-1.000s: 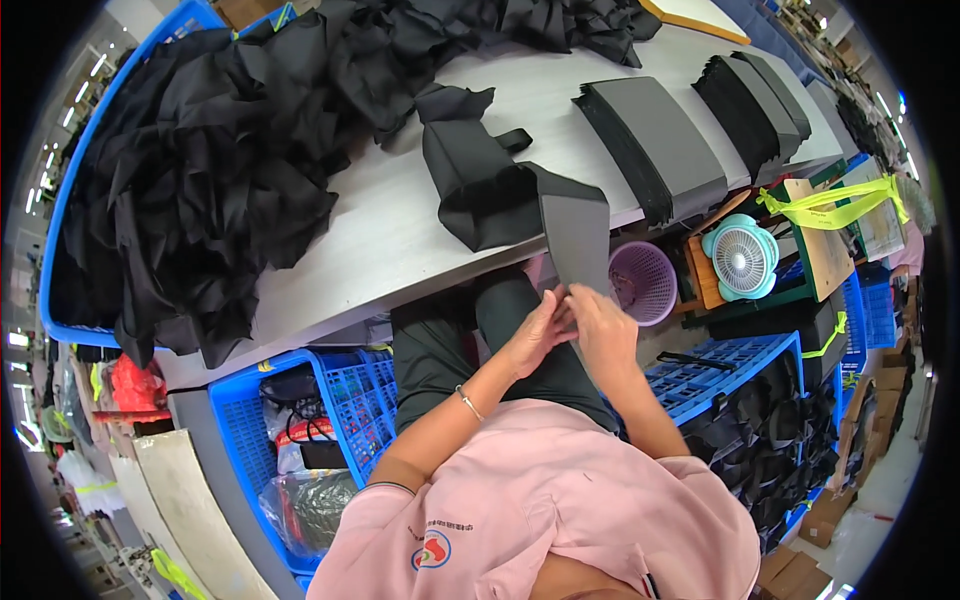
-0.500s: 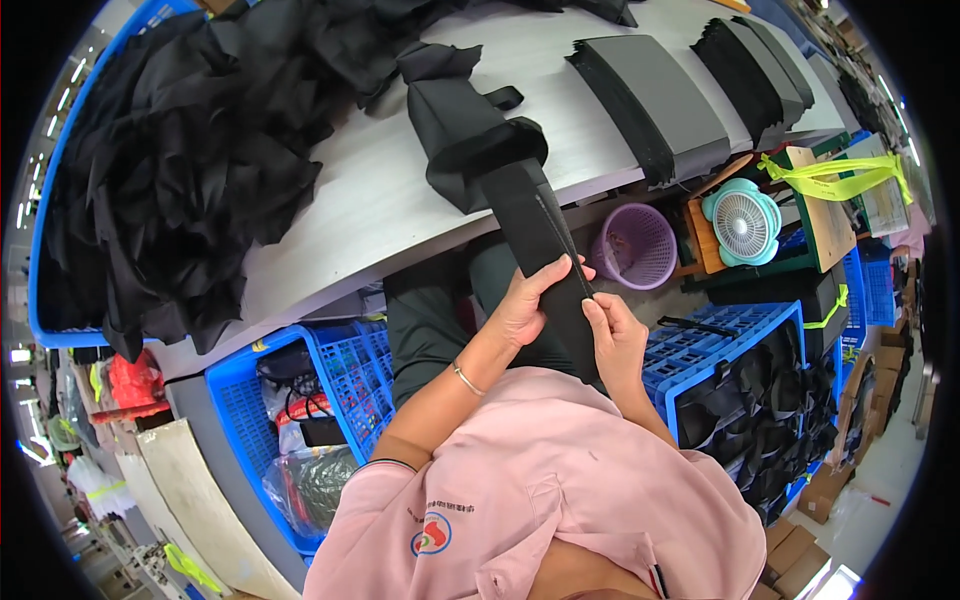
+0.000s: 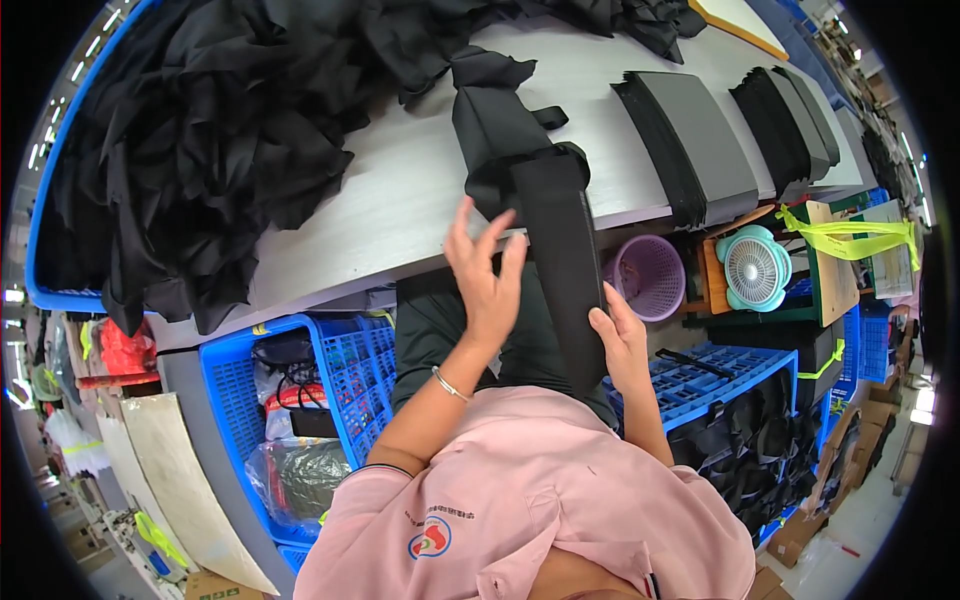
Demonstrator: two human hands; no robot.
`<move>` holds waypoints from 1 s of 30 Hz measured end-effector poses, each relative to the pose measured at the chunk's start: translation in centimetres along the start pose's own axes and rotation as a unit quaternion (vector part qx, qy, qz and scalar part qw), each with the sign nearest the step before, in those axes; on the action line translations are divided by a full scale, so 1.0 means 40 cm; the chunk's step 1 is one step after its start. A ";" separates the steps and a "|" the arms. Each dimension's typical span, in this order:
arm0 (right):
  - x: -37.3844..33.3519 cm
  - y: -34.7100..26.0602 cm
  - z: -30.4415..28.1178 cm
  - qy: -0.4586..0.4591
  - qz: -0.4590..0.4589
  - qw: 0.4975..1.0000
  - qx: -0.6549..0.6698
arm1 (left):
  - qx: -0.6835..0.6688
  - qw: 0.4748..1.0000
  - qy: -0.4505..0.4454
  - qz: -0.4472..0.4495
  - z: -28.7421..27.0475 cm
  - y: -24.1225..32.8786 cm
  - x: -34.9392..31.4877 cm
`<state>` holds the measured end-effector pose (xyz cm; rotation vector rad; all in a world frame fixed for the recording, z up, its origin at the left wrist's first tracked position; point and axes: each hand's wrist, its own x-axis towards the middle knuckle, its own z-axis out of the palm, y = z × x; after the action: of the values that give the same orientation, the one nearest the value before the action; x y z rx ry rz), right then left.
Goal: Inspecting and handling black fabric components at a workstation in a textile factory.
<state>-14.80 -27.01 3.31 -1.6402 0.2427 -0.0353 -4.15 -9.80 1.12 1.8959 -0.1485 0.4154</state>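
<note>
A long black fabric panel (image 3: 562,255) slopes from the table edge down over my lap. Its upper end meets a folded black fabric piece (image 3: 490,125) with a small loop, lying on the grey table (image 3: 400,190). My right hand (image 3: 624,345) pinches the panel's right edge, thumb on top. Off the panel, to its left, my left hand (image 3: 485,285) is raised with its fingers spread and nothing in them. Its fingertips are close to the folded piece; whether they touch it I cannot tell.
A big heap of black fabric (image 3: 210,150) covers the table's left. To the right stand stacks of grey-and-black panels (image 3: 695,140). Beyond the table edge are a purple basket (image 3: 650,280) and a small fan (image 3: 754,270). Blue crates (image 3: 345,385) flank my lap.
My left hand has let go of the panel and moved up and left, its fingers opening. The panel now lies flatter and wider. My right hand stays at its right edge.
</note>
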 end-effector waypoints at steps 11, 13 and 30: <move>0.061 -0.047 0.037 0.080 -0.105 0.932 -0.337 | 0.056 0.988 -0.084 0.117 0.001 -0.050 0.182; 0.083 -0.060 0.058 0.072 -0.189 0.881 -0.427 | 0.037 0.983 -0.111 0.143 0.003 -0.007 0.168; 0.189 0.057 0.117 0.001 -0.344 0.919 -0.193 | -0.092 0.907 -0.338 0.234 -0.101 0.132 0.021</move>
<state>-6.94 -23.91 -0.30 -2.0488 -0.3631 -0.5547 -5.82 -7.86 7.30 1.7336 -1.0829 0.0337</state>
